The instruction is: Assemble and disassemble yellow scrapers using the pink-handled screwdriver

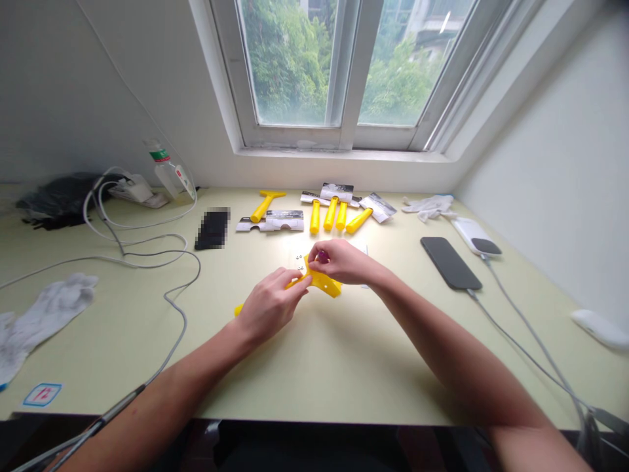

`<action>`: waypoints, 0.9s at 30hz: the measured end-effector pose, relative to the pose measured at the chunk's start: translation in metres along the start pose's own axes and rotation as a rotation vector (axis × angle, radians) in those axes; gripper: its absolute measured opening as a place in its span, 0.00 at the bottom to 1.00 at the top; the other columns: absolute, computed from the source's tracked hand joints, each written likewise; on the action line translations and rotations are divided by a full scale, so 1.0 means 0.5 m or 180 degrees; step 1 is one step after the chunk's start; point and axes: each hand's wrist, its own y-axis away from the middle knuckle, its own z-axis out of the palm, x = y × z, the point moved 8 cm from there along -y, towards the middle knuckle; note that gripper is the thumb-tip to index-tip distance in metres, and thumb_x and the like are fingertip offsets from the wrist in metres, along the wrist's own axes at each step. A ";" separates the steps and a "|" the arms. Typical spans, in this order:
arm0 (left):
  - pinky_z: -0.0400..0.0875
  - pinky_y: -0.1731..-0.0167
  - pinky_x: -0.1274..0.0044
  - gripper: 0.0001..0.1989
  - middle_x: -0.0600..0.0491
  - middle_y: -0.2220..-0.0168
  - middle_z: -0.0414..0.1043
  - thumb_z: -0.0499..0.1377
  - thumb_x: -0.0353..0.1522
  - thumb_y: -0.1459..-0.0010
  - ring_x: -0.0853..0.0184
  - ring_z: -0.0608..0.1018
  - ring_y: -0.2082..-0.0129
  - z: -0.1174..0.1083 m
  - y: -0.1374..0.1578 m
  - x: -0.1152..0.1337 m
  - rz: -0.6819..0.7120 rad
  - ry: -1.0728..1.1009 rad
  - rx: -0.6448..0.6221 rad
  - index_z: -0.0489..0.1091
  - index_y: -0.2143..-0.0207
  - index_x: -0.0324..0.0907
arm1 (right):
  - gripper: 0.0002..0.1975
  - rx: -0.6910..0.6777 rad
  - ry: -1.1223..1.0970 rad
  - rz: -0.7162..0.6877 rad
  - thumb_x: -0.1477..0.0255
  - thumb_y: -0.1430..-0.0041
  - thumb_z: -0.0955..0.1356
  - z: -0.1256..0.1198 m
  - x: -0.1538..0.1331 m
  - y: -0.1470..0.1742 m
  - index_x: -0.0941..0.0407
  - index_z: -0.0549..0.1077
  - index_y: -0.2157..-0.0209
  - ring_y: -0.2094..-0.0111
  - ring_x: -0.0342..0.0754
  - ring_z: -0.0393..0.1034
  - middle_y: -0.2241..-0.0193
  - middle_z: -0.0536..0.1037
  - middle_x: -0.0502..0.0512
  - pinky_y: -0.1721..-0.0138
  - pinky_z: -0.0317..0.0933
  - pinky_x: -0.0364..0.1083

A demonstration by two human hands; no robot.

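Note:
My left hand [272,303] is closed around the handle of a yellow plastic scraper [327,284], whose wide head points away to the right. The handle's end [238,309] pokes out on the left of that hand. Above the scraper head, my right hand [339,260] pinches a small purple tool [323,257], perhaps a short screwdriver; its tip is hidden by the fingers. Several tiny screws [299,257] lie on the table just left of the scraper head. Partly behind my right wrist is a thin pale piece [364,249], too covered to name.
Farther back lie another yellow scraper [265,205], several yellow handles with printed cards [331,213], and flat card sleeves [284,221]. A phone [451,262], power bank [476,236] and cables are at the right. On the left are looped cables [184,321], a bottle [166,172] and a white glove [54,308].

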 end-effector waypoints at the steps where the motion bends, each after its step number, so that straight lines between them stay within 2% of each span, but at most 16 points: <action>1: 0.76 0.63 0.71 0.13 0.46 0.59 0.75 0.54 0.26 0.35 0.62 0.76 0.60 0.002 0.000 0.001 -0.0001 -0.0016 -0.0024 0.71 0.50 0.41 | 0.06 -0.0014 0.0090 0.0004 0.73 0.43 0.67 0.002 0.000 0.001 0.57 0.76 0.66 0.68 0.44 0.70 0.67 0.79 0.53 0.68 0.58 0.41; 6: 0.75 0.64 0.71 0.13 0.47 0.60 0.75 0.55 0.26 0.35 0.62 0.76 0.62 0.014 0.003 0.003 -0.0043 -0.0090 -0.0224 0.71 0.50 0.40 | 0.08 -0.0136 0.0747 0.0065 0.70 0.38 0.64 0.022 0.003 0.009 0.57 0.75 0.64 0.64 0.49 0.72 0.65 0.79 0.58 0.68 0.57 0.43; 9: 0.75 0.65 0.72 0.13 0.48 0.61 0.75 0.55 0.27 0.35 0.62 0.75 0.62 0.018 0.004 0.004 -0.0046 -0.0104 -0.0302 0.71 0.49 0.41 | 0.08 -0.0143 0.1016 -0.0097 0.70 0.36 0.63 0.029 -0.008 0.016 0.57 0.73 0.63 0.63 0.48 0.71 0.61 0.77 0.60 0.67 0.57 0.43; 13: 0.74 0.64 0.72 0.13 0.48 0.61 0.74 0.54 0.27 0.35 0.63 0.75 0.62 0.022 0.004 0.001 -0.0102 -0.0141 -0.0415 0.70 0.49 0.42 | 0.10 -0.0072 0.1345 -0.0223 0.69 0.36 0.62 0.030 -0.021 0.021 0.59 0.72 0.61 0.69 0.44 0.69 0.53 0.71 0.63 0.70 0.55 0.44; 18: 0.74 0.65 0.73 0.11 0.48 0.62 0.75 0.55 0.27 0.35 0.63 0.75 0.63 0.031 0.007 -0.003 -0.0165 -0.0143 -0.0542 0.71 0.52 0.41 | 0.07 -0.0111 0.1688 -0.0323 0.73 0.38 0.63 0.057 -0.021 0.018 0.58 0.71 0.61 0.68 0.48 0.70 0.61 0.75 0.59 0.73 0.51 0.44; 23: 0.74 0.63 0.72 0.10 0.48 0.61 0.75 0.53 0.27 0.34 0.62 0.76 0.61 0.035 0.007 0.000 -0.0169 -0.0104 -0.0650 0.72 0.55 0.41 | 0.07 -0.0086 0.1456 -0.0392 0.74 0.39 0.64 0.069 -0.020 0.013 0.56 0.70 0.59 0.66 0.47 0.70 0.60 0.77 0.57 0.73 0.49 0.43; 27: 0.75 0.64 0.71 0.11 0.48 0.60 0.75 0.54 0.27 0.35 0.62 0.76 0.62 0.030 0.006 -0.007 -0.0240 -0.0171 -0.0665 0.72 0.52 0.42 | 0.08 0.0061 0.1065 -0.0393 0.78 0.38 0.62 0.010 -0.013 0.015 0.56 0.69 0.60 0.63 0.47 0.69 0.61 0.77 0.56 0.68 0.54 0.42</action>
